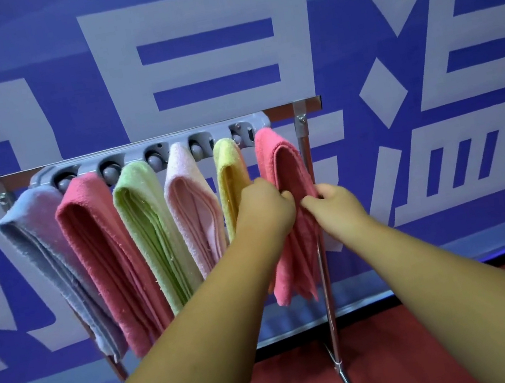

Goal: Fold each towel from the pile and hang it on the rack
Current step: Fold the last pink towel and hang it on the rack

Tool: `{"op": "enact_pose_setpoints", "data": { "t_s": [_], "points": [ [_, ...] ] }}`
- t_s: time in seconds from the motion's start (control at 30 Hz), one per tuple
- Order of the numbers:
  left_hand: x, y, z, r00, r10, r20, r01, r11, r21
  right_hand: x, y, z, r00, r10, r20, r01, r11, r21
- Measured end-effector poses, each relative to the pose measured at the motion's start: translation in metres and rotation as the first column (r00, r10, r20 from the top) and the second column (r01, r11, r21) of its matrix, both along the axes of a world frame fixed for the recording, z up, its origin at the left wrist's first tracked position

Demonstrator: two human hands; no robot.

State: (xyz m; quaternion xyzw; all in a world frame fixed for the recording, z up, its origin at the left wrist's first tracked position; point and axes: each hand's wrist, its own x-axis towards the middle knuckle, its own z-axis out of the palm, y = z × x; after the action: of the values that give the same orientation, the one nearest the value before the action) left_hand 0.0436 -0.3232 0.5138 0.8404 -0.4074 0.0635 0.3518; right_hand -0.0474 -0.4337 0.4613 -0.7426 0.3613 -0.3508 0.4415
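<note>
My forearms (202,335) reach up from the bottom of the view to the right end of the rack (149,147), where the coral towel (282,159) hangs folded from the last grey clip, beside the metal upright (325,279). My left hand (264,209) curls its fingers onto the towel's left edge about halfway down, and my right hand (335,207) pinches the right edge between thumb and fingers at the same height. The cloth is soft, limp terry, light enough that it will sag and skew at the lightest tug, and its layers look ready to slide apart at the bottom. I judge the best hold is on both folded edges together, drawing down evenly so that the folds line up. Five more towels, blue (36,236), pink (100,235), green (144,217), pale pink (192,202) and yellow (231,181), already hang to the left.
</note>
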Motion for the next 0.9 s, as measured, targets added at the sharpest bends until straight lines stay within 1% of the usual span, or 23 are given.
{"op": "enact_pose_setpoints", "data": {
  "t_s": [0.07,0.23,0.37,0.47,0.6,0.73,0.8,0.9],
  "points": [
    [0.001,0.0,-0.023,0.999,-0.019,-0.049,0.018,1.0,-0.011,0.0,-0.003,-0.004,0.999,-0.016,0.04,0.016,1.0,0.001],
    [0.006,-0.003,-0.058,0.994,-0.043,-0.098,0.037,0.998,-0.056,-0.002,-0.006,-0.013,0.99,0.034,0.14,-0.036,0.999,0.01],
    [0.008,-0.007,-0.081,0.983,-0.068,-0.169,0.055,0.996,-0.075,0.001,-0.005,-0.025,0.976,0.085,0.199,-0.105,0.99,0.093],
    [0.007,-0.006,-0.094,0.97,-0.112,-0.214,0.097,0.992,-0.079,0.001,-0.001,-0.035,0.979,0.121,0.161,-0.14,0.984,0.111],
    [0.008,-0.002,-0.108,0.966,-0.14,-0.215,0.131,0.99,-0.053,0.001,0.003,-0.048,0.982,0.149,0.115,-0.162,0.979,0.123],
    [0.01,0.001,-0.118,0.949,-0.171,-0.263,0.154,0.984,-0.084,-0.001,0.005,-0.064,0.984,0.179,0.017,-0.18,0.979,0.097],
    [0.011,0.002,-0.123,0.947,-0.185,-0.262,0.162,0.981,-0.106,-0.004,0.005,-0.072,0.977,0.208,-0.039,-0.204,0.975,0.084],
    [0.012,0.005,-0.131,0.936,-0.206,-0.287,0.179,0.977,-0.119,-0.006,0.005,-0.083,0.974,0.209,-0.09,-0.207,0.978,0.03]
  ]
}}
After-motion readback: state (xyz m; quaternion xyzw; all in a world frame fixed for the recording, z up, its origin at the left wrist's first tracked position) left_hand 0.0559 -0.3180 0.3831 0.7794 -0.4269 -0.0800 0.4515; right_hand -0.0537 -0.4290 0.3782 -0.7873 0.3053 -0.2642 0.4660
